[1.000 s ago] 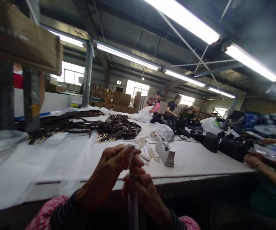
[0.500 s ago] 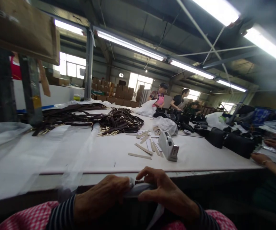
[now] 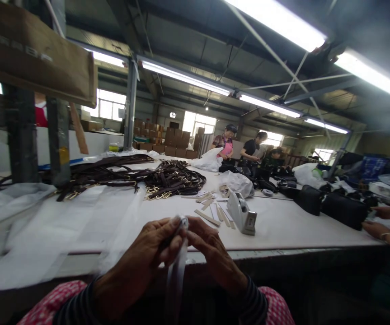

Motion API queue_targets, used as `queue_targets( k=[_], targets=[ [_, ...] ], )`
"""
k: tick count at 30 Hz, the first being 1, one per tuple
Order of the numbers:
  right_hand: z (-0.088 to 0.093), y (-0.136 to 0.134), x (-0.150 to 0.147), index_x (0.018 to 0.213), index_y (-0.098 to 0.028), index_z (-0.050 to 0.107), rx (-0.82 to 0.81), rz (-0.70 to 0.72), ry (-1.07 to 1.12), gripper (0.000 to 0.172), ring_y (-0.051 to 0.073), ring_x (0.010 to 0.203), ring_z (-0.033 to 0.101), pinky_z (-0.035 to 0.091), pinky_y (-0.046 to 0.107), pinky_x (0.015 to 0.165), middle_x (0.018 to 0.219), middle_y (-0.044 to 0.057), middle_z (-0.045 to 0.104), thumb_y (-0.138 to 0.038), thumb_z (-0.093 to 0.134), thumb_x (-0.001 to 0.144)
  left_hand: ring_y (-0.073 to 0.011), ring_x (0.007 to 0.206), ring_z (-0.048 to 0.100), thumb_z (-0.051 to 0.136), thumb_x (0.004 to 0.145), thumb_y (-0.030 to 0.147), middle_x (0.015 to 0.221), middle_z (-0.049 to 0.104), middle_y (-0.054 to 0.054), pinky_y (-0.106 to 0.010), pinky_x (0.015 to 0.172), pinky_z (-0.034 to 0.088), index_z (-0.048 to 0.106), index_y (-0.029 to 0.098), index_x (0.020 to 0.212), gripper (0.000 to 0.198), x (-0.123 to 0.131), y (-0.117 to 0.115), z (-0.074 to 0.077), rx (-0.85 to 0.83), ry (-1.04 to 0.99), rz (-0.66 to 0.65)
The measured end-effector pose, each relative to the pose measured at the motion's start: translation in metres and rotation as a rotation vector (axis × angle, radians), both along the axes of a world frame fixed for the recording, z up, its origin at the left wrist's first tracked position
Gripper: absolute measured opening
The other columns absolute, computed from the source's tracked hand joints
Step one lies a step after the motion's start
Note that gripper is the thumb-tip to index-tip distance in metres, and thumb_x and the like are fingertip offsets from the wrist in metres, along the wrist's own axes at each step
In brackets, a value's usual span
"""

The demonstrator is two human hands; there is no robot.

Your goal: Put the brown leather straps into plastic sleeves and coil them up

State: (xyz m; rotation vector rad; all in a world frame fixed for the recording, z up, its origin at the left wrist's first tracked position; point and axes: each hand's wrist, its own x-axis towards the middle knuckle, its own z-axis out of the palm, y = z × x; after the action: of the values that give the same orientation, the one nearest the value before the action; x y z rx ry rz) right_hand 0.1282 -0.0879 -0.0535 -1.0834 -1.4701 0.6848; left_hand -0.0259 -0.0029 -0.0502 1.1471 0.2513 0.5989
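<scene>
Two bare hands met just above the near edge of the bench (image 3: 283, 228), with a white strip (image 3: 176, 282) between them. From where I stood, the left hand (image 3: 147, 253) had its fingers pinched on the strip's bunched upper end. The right hand (image 3: 213, 250) came in from the other side, its fingers bent and touching the strip, though I couldn't tell whether they gripped it. The rest of the strip hung down in front of the near edge, its tail lost in the dark below. Both wrists showed striped cuffs, with pink checked sleeves (image 3: 57, 302) behind them. A tape dispenser (image 3: 242, 215) sat near that same edge, to the right of the hands, and flat pale slips (image 3: 208, 217) lay scattered just beside it. Farther back were a crumpled clear bag (image 3: 238, 184) and, toward the left, a heap of dark straps (image 3: 177, 180) with gold-coloured clasps. Translucent sheets (image 3: 62, 230) spilled over the left part of the near edge. Toward the right end stood black bags (image 3: 344, 211), a co-worker's hands (image 3: 378, 228) just beside them. Across the far edge, someone in a pink apron (image 3: 227, 150) stood near another person in a dark top (image 3: 250, 148).
</scene>
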Motion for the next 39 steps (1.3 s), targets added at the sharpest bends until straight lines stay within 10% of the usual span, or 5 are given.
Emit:
queue_targets(
  k=[8,20,26,30,39],
  targets=[
    [-0.046,0.025,-0.031,0.118,-0.027,0.070,0.105,-0.301,0.011,0.048,0.029,0.093,0.062,0.055,0.039,0.080,0.090,0.010,0.064,-0.065,0.055,0.094,-0.0030,0.045,0.043,0.046,0.104,0.016,0.065,0.051,0.002,-0.015,0.044,0.040,0.068,0.006,0.084,0.032,0.016,0.014,0.071,-0.231,-0.245,0.158],
    [-0.070,0.017,-0.038,0.090,-0.023,0.067,-0.024,-0.475,0.186,0.054,0.019,0.065,0.050,0.047,0.031,0.060,0.070,0.003,0.056,-0.076,0.055,0.088,-0.0095,0.061,0.061,0.061,0.097,0.021,0.078,0.067,-0.005,-0.019,0.061,0.053,0.070,0.008,0.095,0.016,0.025,0.021,0.080,0.084,-0.493,0.227],
    [-0.078,-0.007,-0.019,0.073,-0.019,0.066,-0.287,-0.153,0.129,0.061,0.016,0.060,0.048,0.038,0.029,0.056,0.064,0.004,0.054,-0.077,0.054,0.087,-0.0206,0.079,0.066,0.044,0.105,0.031,0.087,0.069,-0.008,-0.031,0.074,0.050,0.062,0.018,0.088,0.028,0.019,0.029,0.025,0.990,-0.101,0.465],
    [-0.074,-0.030,0.010,0.070,-0.017,0.059,-0.467,-0.073,0.164,0.061,0.009,0.048,0.030,0.020,0.025,0.048,0.054,-0.004,0.038,-0.077,0.062,0.082,-0.0172,0.063,0.047,0.040,0.103,0.023,0.074,0.059,-0.004,-0.031,0.059,0.033,0.049,0.021,0.078,0.027,0.000,0.038,-0.032,1.493,0.188,0.262],
    [-0.023,-0.007,0.026,0.095,-0.017,0.072,-0.120,-0.355,-0.160,0.038,0.014,0.064,0.046,0.039,0.025,0.059,0.066,-0.003,0.050,-0.055,0.068,0.089,-0.0108,0.053,0.041,0.036,0.102,0.059,0.064,0.052,0.002,-0.023,0.051,0.032,0.055,0.019,0.079,0.050,-0.032,-0.005,-0.042,0.657,0.358,-0.121]
  ],
)
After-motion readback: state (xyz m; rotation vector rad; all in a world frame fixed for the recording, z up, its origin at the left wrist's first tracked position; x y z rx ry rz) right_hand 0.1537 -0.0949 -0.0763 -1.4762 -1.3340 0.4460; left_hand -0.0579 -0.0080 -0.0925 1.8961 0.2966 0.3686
